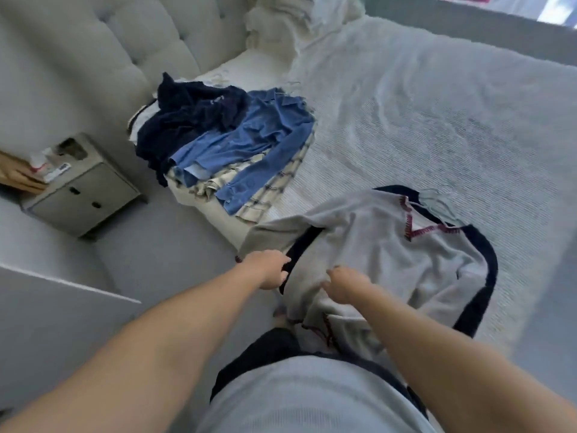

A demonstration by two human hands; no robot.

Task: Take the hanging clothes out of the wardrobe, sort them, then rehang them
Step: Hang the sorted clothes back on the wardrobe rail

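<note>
A pale ribbed bedspread (437, 120) carries piled blue shirts (243, 142); both hands, left hand (268, 270) and right hand (346, 284), pinch a grey navy-trimmed sweater (390, 245).

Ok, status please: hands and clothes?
Left hand and right hand grip grey sweater on bed. Clothes pile beyond. Nothing blocking.

A wide bed (437, 120) covered by a pale grey ribbed blanket is seen, with a grey tufted upholstered headboard (103, 48) at its upper left. Cream-white crumpled pillows (296, 23) are piled at the head of it. A small grey bedside cabinet (84, 195) is set beside the bed, and papers (46, 170) are stacked upon it.
</note>
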